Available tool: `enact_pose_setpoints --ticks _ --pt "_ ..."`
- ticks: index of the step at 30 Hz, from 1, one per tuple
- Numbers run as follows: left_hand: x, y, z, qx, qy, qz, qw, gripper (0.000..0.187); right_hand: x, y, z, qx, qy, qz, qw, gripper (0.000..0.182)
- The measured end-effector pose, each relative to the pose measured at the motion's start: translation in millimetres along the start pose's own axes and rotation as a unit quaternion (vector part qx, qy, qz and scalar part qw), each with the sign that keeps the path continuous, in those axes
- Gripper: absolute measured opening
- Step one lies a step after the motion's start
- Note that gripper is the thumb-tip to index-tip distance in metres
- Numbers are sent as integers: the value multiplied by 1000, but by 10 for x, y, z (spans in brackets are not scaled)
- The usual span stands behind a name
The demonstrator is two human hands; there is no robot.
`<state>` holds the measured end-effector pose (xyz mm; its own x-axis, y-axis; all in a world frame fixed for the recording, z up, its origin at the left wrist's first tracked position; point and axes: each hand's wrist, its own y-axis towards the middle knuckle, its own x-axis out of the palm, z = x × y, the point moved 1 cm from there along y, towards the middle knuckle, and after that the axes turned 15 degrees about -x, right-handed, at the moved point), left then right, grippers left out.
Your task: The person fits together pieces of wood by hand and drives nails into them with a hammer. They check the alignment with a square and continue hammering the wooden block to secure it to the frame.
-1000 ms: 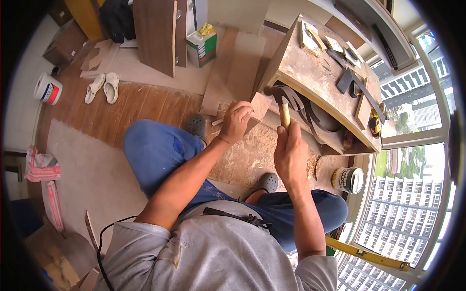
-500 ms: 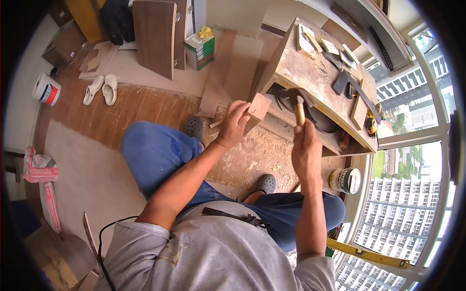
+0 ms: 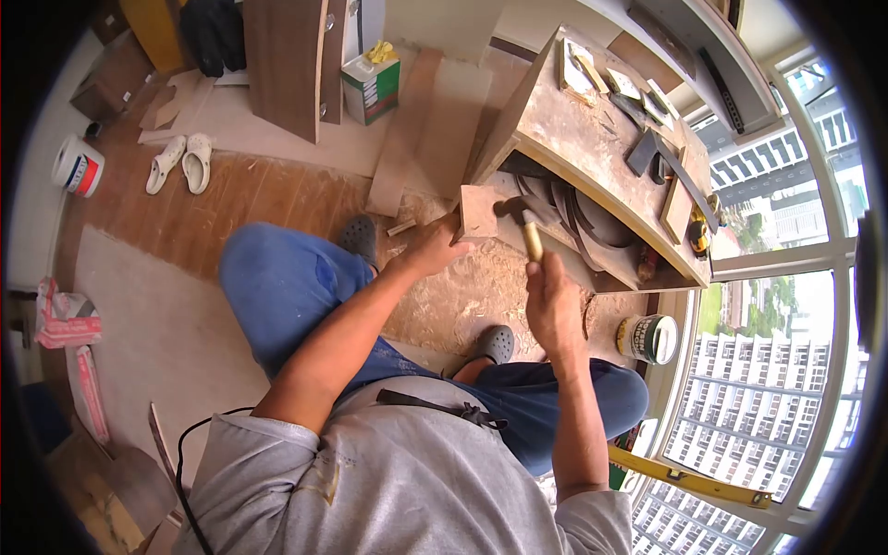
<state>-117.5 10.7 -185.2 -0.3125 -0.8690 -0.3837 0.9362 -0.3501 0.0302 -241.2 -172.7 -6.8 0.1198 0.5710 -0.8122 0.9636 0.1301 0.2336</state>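
My left hand [image 3: 433, 248] is closed on a small wooden block [image 3: 478, 212], holding it up over the dusty floor. In my right hand [image 3: 553, 301] is a hammer [image 3: 532, 236] with a pale yellow handle and a dark head. The hammer's head is just right of the block, near its edge; whether they touch is unclear. Behind the hammer stands a wooden cabinet [image 3: 555, 129] with an open front, and curved dark strips lie inside it.
Tools and wood scraps lie on the cabinet top, among them a dark square [image 3: 683, 180]. A white-lidded tub [image 3: 647, 339] stands at the right, near a yellow level [image 3: 689, 479]. White clogs [image 3: 196, 163], a green-white box [image 3: 372, 88] and wood shavings are on the floor.
My right hand has swung the hammer left and down, bringing its head close to the block. The block has turned and sits slightly lower and to the left in view.
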Motion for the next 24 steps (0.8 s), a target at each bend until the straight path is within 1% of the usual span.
enact_pose_setpoints --ticks 1,2,4,5,6,8,9,10,12,14,16,17,18,19,20,22,24 --pt "-1 -30 29 64 -5 47 997 44 73 -44 46 -17 -29 -14 999 23" --pt "-3 -50 20 59 -6 48 997 44 102 -61 37 -18 -28 -20 999 23" --pt "29 -32 -75 15 38 17 999 42 131 -77 5 -13 -17 -6 1000 25" --pt "52 -35 -110 11 35 20 999 42 107 -73 -15 -38 -25 4 999 26" --pt "87 -36 -172 -1 36 10 999 42 69 -51 -66 -41 -24 0 999 26" --pt "130 -35 -303 -15 36 -2 999 41 -55 -10 -227 -42 -5 34 999 27" --pt "158 -13 -369 -30 70 -18 997 40 -106 4 -302 -59 13 53 997 28" --pt "157 1 -363 -43 103 -34 993 38 -163 20 -403 -59 12 51 997 28" --pt "139 -42 -252 -40 81 -27 996 38 -240 22 -564 -62 28 73 995 28" --pt "114 -74 -135 -35 61 -21 997 37 -109 -15 -455 -63 -5 72 995 19" --pt "88 -73 -62 32 -21 34 999 36 120 -65 -298 -11 -27 -16 999 16" --pt "84 -92 -38 33 -22 36 999 36 220 -54 -181 6 -107 -99 989 19" --pt "105 -131 -41 16 64 33 997 36 224 -29 -161 6 -107 -98 989 19" --pt "115 -128 -31 0 149 31 988 35 213 4 -140 2 -76 -64 995 19" --pt "135 -103 -53 1 148 31 988 35 202 21 -123 -1 -43 -33 999 19" --pt "216 -86 -187 0 76 47 996 35 57 39 -283 2 -29 -29 999 21" --pt "214 -56 -250 -9 73 28 997 36 -128 87 -496 -42 5 56 998 27"
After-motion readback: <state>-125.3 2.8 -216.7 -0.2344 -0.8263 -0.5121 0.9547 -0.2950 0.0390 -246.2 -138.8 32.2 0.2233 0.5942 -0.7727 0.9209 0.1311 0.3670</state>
